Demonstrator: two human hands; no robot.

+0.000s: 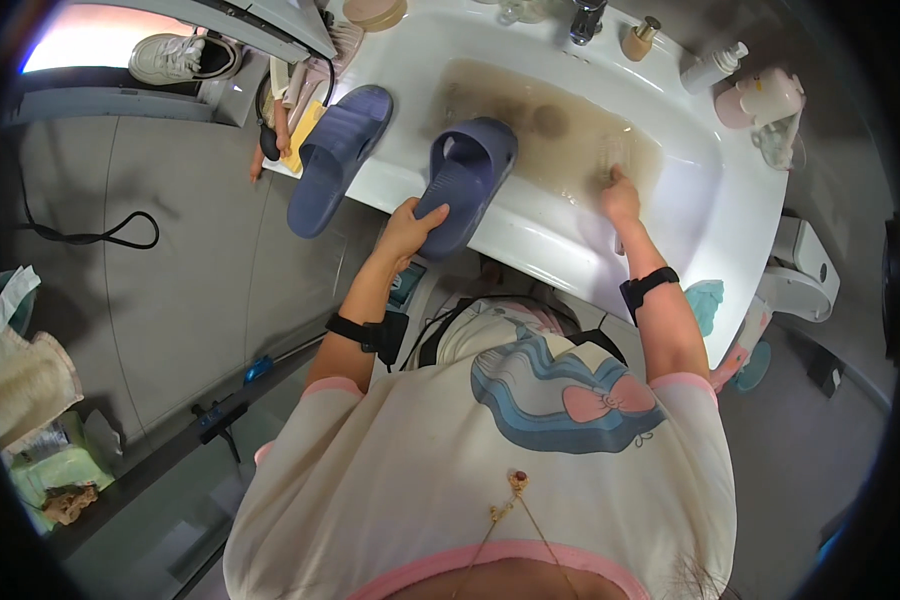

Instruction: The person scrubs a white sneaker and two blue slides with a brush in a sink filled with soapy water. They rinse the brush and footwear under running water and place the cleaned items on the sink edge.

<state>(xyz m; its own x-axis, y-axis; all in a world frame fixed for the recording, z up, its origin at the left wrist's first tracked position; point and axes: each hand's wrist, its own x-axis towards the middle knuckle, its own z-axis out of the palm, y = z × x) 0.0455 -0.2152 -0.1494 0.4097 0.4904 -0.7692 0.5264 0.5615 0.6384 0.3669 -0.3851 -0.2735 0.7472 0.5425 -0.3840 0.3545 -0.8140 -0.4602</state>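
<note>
- Blue-purple slipper (460,205): above the front rim of the white sink (555,262), its strapped toe end pointing away from the person over the basin, heel toward them; the long axis leans from lower left to upper right.
- Left hand (408,231): closed on the slipper's heel edge, thumb on the footbed, fingers mostly hidden.
- Right hand (623,200): gripping a pale, brush-like tool (616,153) at the murky water (542,112); its head is blurred.
- Slipper number 2 (342,150): across the sink's left corner, toe up and right, heel overhanging.
- Farther out: faucet (586,22), 1 white shoe (183,59), upper left.
</note>
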